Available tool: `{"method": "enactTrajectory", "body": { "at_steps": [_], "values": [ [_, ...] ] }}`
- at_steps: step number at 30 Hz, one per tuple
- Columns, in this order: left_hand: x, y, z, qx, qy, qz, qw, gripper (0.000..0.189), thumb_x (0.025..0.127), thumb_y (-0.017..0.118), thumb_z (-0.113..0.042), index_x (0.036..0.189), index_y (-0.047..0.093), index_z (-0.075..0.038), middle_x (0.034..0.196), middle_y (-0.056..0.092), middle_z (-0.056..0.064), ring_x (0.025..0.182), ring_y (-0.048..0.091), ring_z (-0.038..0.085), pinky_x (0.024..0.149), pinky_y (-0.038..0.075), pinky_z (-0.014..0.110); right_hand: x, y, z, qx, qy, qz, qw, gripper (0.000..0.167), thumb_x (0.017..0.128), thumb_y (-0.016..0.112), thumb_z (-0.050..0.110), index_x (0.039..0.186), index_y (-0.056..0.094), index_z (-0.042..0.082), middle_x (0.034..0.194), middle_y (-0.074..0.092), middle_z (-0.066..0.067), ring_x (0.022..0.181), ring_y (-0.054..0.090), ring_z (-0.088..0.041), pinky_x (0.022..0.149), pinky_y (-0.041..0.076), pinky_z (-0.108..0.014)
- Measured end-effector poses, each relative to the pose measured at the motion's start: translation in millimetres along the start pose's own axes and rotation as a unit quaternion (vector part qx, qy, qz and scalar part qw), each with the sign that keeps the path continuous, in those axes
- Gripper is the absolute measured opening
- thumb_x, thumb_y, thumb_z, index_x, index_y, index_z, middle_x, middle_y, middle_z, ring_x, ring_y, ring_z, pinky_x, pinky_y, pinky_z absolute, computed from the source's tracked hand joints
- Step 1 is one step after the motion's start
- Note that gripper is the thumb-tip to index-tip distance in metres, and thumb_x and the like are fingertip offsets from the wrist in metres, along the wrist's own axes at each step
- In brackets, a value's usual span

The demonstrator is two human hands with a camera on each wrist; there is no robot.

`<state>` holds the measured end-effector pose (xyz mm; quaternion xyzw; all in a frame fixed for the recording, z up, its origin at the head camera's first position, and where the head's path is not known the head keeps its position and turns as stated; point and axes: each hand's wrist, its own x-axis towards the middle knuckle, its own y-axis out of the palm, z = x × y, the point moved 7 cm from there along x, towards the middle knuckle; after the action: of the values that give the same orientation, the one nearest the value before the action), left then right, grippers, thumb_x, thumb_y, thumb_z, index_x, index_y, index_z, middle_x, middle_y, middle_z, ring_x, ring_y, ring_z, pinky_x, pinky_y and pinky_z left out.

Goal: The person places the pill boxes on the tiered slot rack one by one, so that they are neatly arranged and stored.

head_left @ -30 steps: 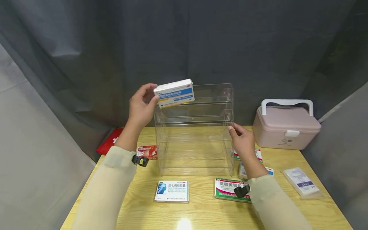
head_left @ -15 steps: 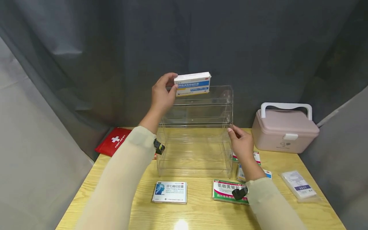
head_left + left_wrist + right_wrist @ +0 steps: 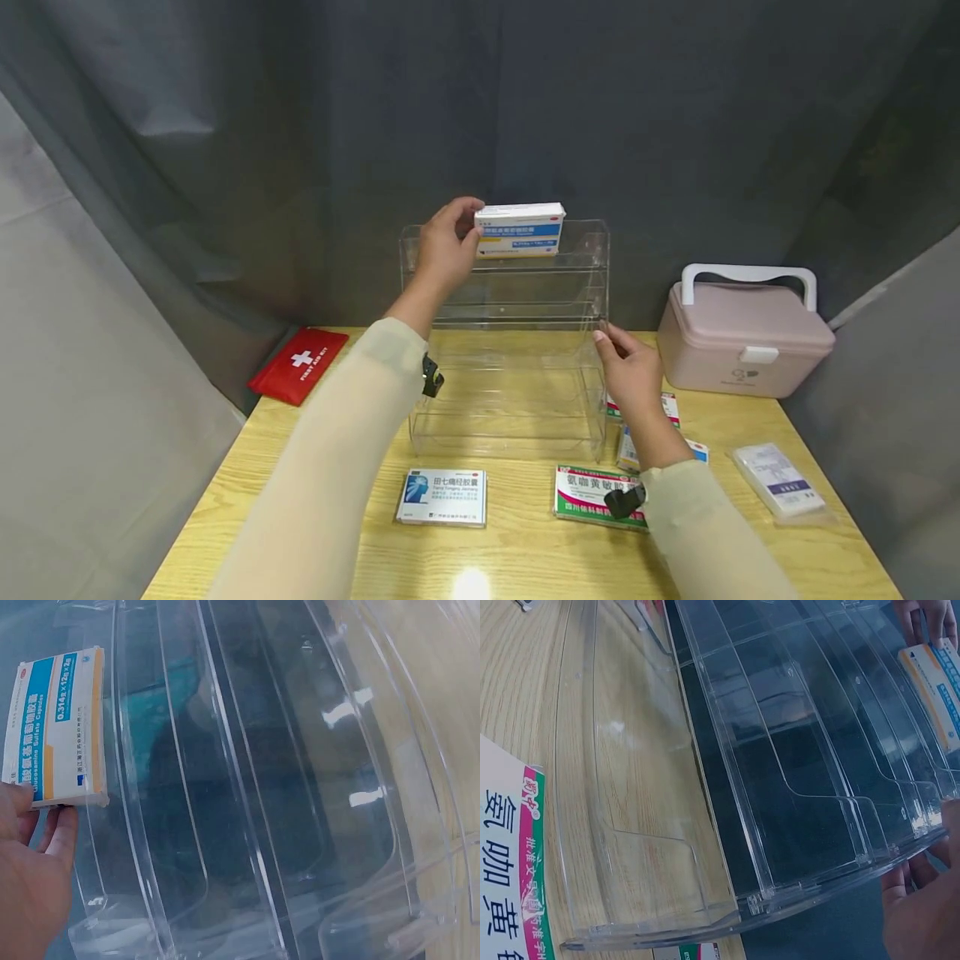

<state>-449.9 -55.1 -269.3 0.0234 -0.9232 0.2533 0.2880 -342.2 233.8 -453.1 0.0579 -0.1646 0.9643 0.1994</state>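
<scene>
A: How far have we got with the blue-and-white box (image 3: 519, 230)?
B: It's up at the rack's top tier, but we haven't let go: our left hand (image 3: 450, 242) pinches one end between thumb and fingers. Whether it touches the rack, we can't tell. It's crisp cardboard with square corners.
A: And our right hand (image 3: 633, 367)?
B: Nearly closed, gripping the side of the rack (image 3: 517, 317), which is smooth, clear plastic in steps.
A: What lies outside it?
B: On the wood-grained tabletop (image 3: 525, 567), towards the near edge, we see a flat white box (image 3: 442, 498) and a green-and-white box (image 3: 592, 496). A glossy red pouch (image 3: 300, 362) lies by the back left corner, a rounded pink case (image 3: 746, 342) at the back right.
</scene>
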Motion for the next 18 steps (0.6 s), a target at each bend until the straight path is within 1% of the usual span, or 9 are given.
{"method": "enactTrajectory", "body": {
  "at_steps": [2, 4, 8, 12, 18],
  "values": [
    [0.6, 4.3, -0.2, -0.004, -0.005, 0.004, 1.0000, 0.033, 0.106, 0.069, -0.002, 0.137, 0.069, -0.010, 0.129, 0.074, 0.011, 0.116, 0.076, 0.023, 0.097, 0.065, 0.034, 0.4, 0, 1, 0.003, -0.001, 0.000, 1.0000, 0.046, 0.110, 0.067, 0.039, 0.149, 0.069, 0.014, 0.147, 0.071, -0.013, 0.128, 0.068, -0.028, 0.081, 0.048, -0.003],
    [0.7, 7.3, -1.2, -0.013, -0.009, 0.004, 0.9999, 0.033, 0.105, 0.070, -0.001, 0.137, 0.070, -0.010, 0.129, 0.075, 0.011, 0.116, 0.077, 0.023, 0.096, 0.065, 0.034, 0.5, 2, 3, 0.003, -0.002, -0.001, 1.0000, 0.046, 0.110, 0.068, 0.038, 0.148, 0.069, 0.013, 0.145, 0.072, -0.014, 0.126, 0.069, -0.028, 0.080, 0.048, -0.003],
    [0.2, 9.8, -4.0, -0.030, -0.021, 0.001, 0.9993, 0.033, 0.105, 0.070, -0.001, 0.136, 0.071, -0.010, 0.128, 0.076, 0.011, 0.116, 0.077, 0.023, 0.095, 0.064, 0.035, -0.2, 6, 5, -0.001, -0.002, 0.000, 1.0000, 0.045, 0.110, 0.068, 0.038, 0.147, 0.070, 0.013, 0.143, 0.073, -0.015, 0.123, 0.068, -0.026, 0.079, 0.048, -0.003],
    [0.3, 11.9, -5.1, -0.028, -0.028, 0.002, 0.9992, 0.032, 0.105, 0.071, -0.003, 0.136, 0.071, -0.011, 0.125, 0.076, 0.010, 0.117, 0.075, 0.022, 0.097, 0.064, 0.036, 0.0, 11, 7, -0.008, -0.012, -0.003, 0.9999, 0.045, 0.110, 0.067, 0.039, 0.147, 0.070, 0.013, 0.140, 0.074, -0.016, 0.121, 0.069, -0.026, 0.078, 0.048, -0.004],
    [-0.6, 21.0, -2.3, -0.018, -0.045, 0.013, 0.9987, 0.033, 0.105, 0.073, -0.006, 0.137, 0.072, -0.013, 0.124, 0.078, 0.008, 0.120, 0.075, 0.020, 0.098, 0.063, 0.034, -2.2, 13, 9, -0.018, -0.018, -0.003, 0.9997, 0.045, 0.110, 0.068, 0.040, 0.146, 0.071, 0.014, 0.139, 0.075, -0.015, 0.119, 0.071, -0.025, 0.076, 0.047, -0.004]
  ]
}}
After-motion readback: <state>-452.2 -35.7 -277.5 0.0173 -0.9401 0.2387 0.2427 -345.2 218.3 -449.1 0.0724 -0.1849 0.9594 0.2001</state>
